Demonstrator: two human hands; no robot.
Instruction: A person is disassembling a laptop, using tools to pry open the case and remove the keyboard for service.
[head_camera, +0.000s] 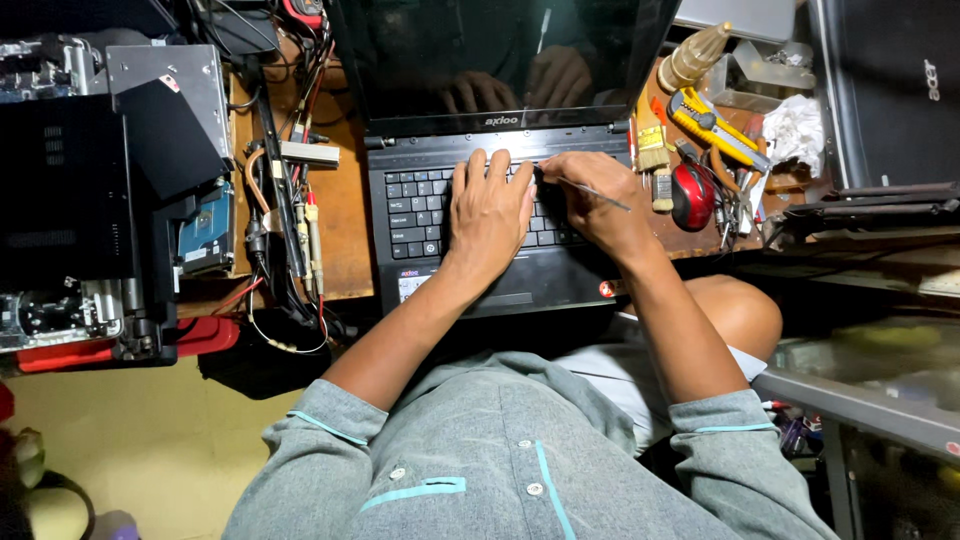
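- Two hands rest on a black laptop (470, 255) at the centre of the frame, its dark screen raised toward the top edge.
- The left hand (490, 215) lies flat on the keyboard (415, 205), palm down, fingers spread toward the top key row; its grip is wide and holds nothing.
- The right hand (590, 200) sits just beside it on the right half of the keys, its grip pinched narrow around a thin metal tool (590, 190).
- The tool's tip touches the keys between the two hands; its shaft slants out to the lower right past the knuckles.
- The laptop sits on a brown worktop (340, 200), its front edge over the person's lap.
- At right centre, near the right hand, lie a brush (652, 140), a yellow knife (715, 125) and a red round thing (692, 195).
- At upper right stands a tan nozzle (693, 58), with a white rag (795, 130) beside the knife.
- At left of the laptop run tangled wires (290, 230).
- At far left lie a blue hard drive (207, 232) and a dismantled black chassis (70, 190).
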